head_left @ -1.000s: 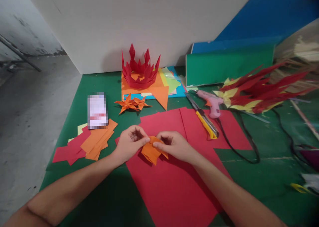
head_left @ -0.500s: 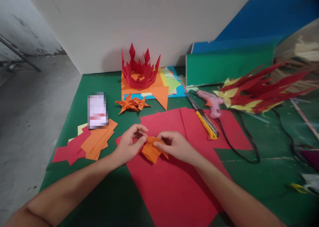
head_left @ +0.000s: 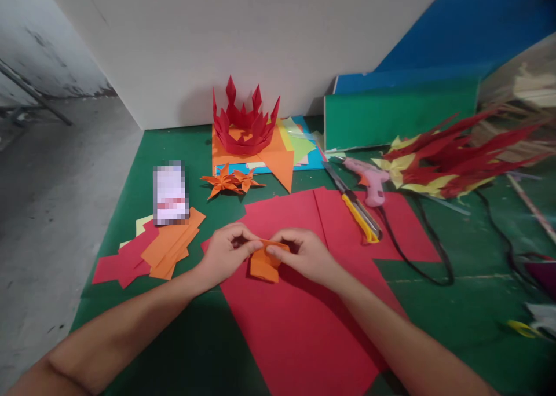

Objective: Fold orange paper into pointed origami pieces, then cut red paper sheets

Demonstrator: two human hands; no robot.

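While left hand (head_left: 229,251) and right hand (head_left: 307,253) pinch orange paper (head_left: 264,266), free edge facing the near side, long axis unclear.

Pinching folded orange paper (head_left: 264,266) with left hand (head_left: 230,252) and right hand (head_left: 304,253) above red sheets (head_left: 313,326) on a green worktop (head_left: 425,312). Facing a red paper crown (head_left: 245,146) on coloured sheets (head_left: 281,170), with orange paper flowers (head_left: 223,182) in front, phone (head_left: 171,193) and paper strips (head_left: 171,248) to the left, yellow cutter (head_left: 358,215) and pink glue gun (head_left: 374,184) to the right.

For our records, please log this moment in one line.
left hand: pinching folded orange paper | right hand: same paper | below: red paper
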